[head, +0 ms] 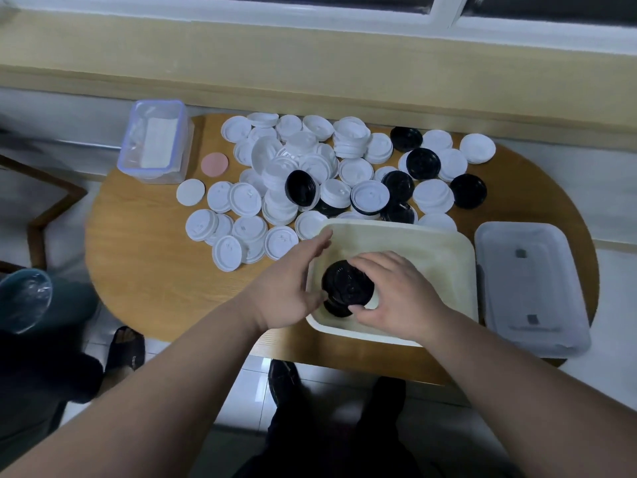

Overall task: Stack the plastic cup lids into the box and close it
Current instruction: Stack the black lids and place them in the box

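I am holding a short stack of round black plastic cup lids inside the cream rectangular plastic box at the near edge of the oval wooden worktop.

My right grip is curling over the stack from the right, fingers and thumb clamped around its rim, while my left grip is spread apart with its fingers straight, reaching over the box's left rim, thumb just beside the stack. The loose pile of white and black round plastic lids is lying on the worktop beyond the box. The box's translucent grey rectangular cover is lying flat just to its right. A clear rectangular plastic container is standing at the far left corner, with a small pink disc beside it.
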